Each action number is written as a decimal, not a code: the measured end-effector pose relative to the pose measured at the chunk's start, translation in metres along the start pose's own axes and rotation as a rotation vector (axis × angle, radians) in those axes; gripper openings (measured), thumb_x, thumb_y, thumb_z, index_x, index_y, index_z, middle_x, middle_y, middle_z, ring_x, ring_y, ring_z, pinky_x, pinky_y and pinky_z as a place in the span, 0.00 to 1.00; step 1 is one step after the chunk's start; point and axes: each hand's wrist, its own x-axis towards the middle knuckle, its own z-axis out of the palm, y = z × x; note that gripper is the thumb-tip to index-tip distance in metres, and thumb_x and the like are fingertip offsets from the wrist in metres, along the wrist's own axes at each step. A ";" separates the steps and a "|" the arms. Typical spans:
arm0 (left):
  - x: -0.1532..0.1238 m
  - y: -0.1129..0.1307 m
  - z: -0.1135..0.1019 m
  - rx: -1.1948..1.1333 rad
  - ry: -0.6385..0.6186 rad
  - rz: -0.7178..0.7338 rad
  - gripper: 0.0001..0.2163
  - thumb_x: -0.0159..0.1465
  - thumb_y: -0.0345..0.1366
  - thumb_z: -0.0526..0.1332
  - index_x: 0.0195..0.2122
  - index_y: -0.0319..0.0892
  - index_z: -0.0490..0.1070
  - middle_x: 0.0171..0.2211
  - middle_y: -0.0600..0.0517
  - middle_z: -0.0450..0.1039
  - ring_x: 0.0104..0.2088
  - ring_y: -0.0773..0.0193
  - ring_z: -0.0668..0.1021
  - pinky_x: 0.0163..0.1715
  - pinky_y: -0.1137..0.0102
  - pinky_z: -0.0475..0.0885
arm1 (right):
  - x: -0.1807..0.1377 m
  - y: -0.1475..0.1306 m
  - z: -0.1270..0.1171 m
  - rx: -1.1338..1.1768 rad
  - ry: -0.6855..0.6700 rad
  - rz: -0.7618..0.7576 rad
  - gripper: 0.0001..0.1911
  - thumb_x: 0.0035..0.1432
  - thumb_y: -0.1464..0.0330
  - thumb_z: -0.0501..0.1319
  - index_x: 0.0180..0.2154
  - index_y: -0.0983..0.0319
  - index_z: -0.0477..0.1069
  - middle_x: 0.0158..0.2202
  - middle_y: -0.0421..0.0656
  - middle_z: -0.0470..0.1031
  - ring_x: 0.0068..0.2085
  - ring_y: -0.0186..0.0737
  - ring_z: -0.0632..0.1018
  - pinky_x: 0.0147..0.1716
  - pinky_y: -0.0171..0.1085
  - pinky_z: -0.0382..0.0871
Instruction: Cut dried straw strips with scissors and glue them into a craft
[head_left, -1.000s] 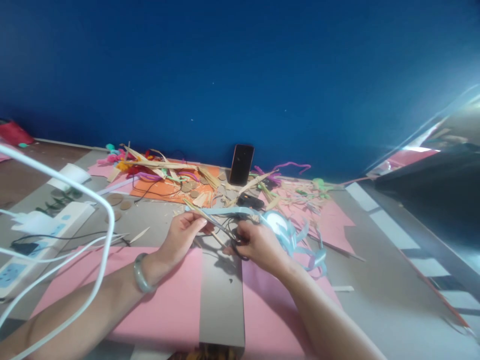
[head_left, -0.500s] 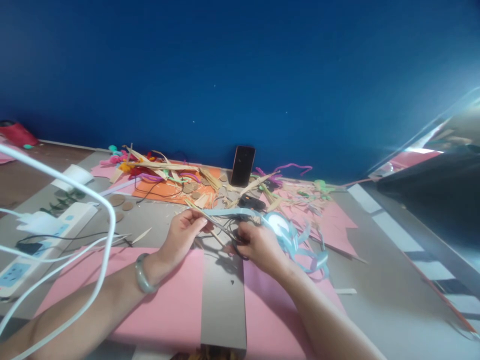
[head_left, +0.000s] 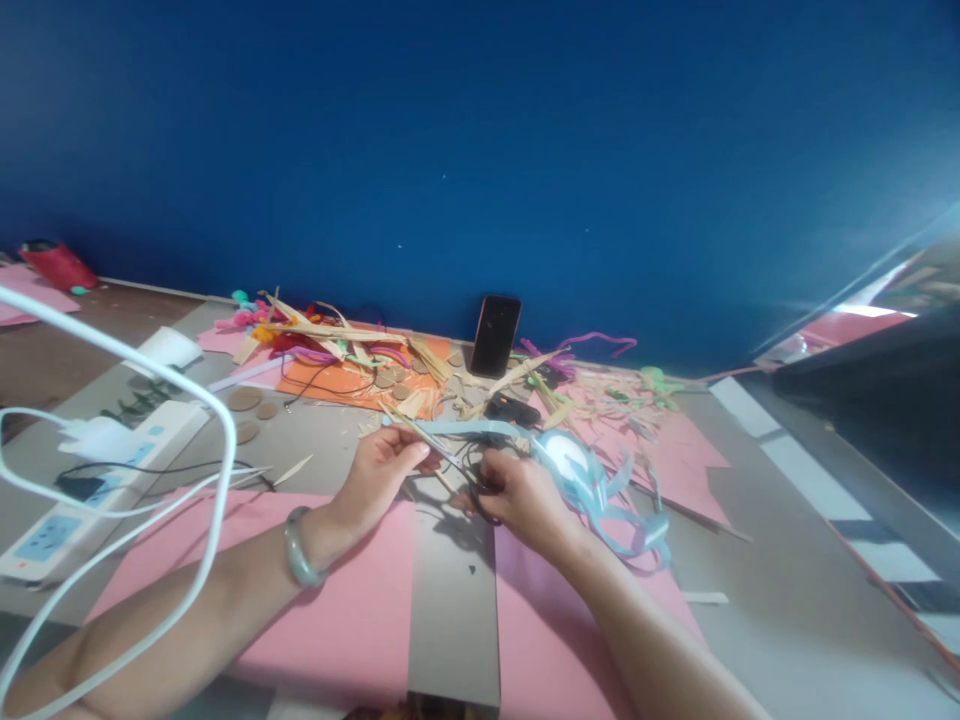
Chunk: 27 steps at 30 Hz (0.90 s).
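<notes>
Drooping at mid-frame, the pale blue paper strip (head_left: 480,430) looks light, limp, easily torn; best pinched near its end. Left hand (head_left: 382,470) pinches it; right hand (head_left: 517,495) grips black-handled scissors (head_left: 457,470) above the tabletop (head_left: 450,590).

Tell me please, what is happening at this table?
A person is cutting craft material. The left hand pinches one end of a long light-blue paper strip, while the right hand works black-handled scissors under it. Both hands are above pink paper sheets on the grey table. A black phone leans against the blue wall.
</notes>
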 end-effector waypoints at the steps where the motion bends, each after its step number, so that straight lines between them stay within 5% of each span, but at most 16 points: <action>1: 0.000 0.000 0.000 0.001 -0.002 0.001 0.08 0.59 0.37 0.65 0.31 0.37 0.73 0.29 0.50 0.79 0.30 0.64 0.79 0.36 0.69 0.74 | 0.000 0.000 0.000 0.003 -0.002 0.002 0.25 0.43 0.56 0.70 0.20 0.60 0.55 0.17 0.32 0.60 0.20 0.30 0.59 0.21 0.31 0.51; 27: 0.001 -0.002 -0.001 0.016 -0.017 0.017 0.08 0.60 0.37 0.63 0.34 0.37 0.71 0.30 0.50 0.78 0.31 0.65 0.79 0.37 0.69 0.75 | 0.000 0.006 0.014 -0.013 0.009 -0.023 0.26 0.45 0.53 0.69 0.22 0.59 0.54 0.18 0.33 0.60 0.22 0.31 0.60 0.21 0.32 0.52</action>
